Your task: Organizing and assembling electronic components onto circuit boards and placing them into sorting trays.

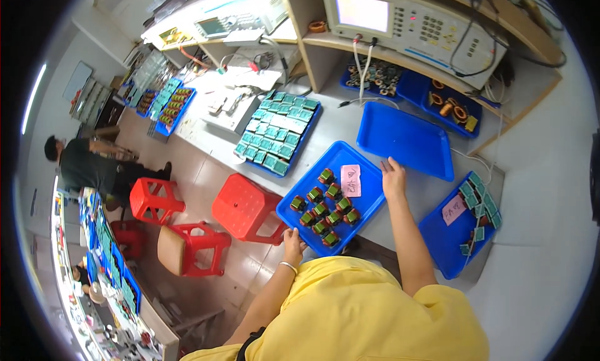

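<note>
Both my hands grip the blue tray (337, 155): L hand (294, 243) at the near-left corner, R hand (393, 180) on the right edge, by the bench (334, 123). Approx. a dozen coils (320, 210) + pink slip (351, 181) already in; tray's not let go yet.

Onto the pale desk (339, 125) now: a flat blue tray (406, 139) just beyond the right grip (392, 178), a second tray (445, 243) off to its right, a third tray (300, 141) ahead of the left grip (294, 245), a white box (229, 118) farther out!
</note>
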`<act>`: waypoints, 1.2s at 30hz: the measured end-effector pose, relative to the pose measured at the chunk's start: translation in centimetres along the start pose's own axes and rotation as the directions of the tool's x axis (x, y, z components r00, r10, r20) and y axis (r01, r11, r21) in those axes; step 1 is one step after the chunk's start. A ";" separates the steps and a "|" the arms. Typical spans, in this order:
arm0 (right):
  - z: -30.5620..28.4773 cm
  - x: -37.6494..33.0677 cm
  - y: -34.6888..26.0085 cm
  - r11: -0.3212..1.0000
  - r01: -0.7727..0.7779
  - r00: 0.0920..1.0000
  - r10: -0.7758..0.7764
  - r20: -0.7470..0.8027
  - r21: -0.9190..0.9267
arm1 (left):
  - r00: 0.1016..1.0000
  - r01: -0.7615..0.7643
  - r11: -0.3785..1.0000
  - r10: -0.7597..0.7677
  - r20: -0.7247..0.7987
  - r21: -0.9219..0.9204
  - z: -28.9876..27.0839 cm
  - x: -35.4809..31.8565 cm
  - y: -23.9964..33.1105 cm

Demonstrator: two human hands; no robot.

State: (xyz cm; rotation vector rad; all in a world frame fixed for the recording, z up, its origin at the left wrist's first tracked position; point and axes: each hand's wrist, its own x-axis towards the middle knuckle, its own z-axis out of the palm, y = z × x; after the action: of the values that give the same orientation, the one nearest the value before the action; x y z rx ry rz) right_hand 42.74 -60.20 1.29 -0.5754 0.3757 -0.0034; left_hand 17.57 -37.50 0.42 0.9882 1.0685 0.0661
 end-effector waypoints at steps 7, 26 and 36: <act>-1.0 3.9 0.8 0.388 -0.162 0.949 0.314 -0.035 -0.907 | 0.973 -0.147 0.983 0.163 -0.161 0.109 -4.3 0.7 -1.6; -2.0 2.6 1.8 0.948 -0.170 0.968 0.110 -0.225 -0.270 | 0.985 0.022 0.978 0.015 -0.173 0.210 -3.8 1.7 -1.3; 10.9 -20.2 -2.5 0.936 -0.256 0.966 0.254 -0.042 -0.240 | 0.975 0.028 0.972 0.025 -0.222 0.233 -4.4 1.3 -1.8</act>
State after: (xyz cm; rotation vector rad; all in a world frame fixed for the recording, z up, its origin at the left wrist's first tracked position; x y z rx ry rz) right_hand 27.99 -54.34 18.01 -0.7659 0.4632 0.2934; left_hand 14.23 -35.03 -2.27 1.2140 1.3053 0.0507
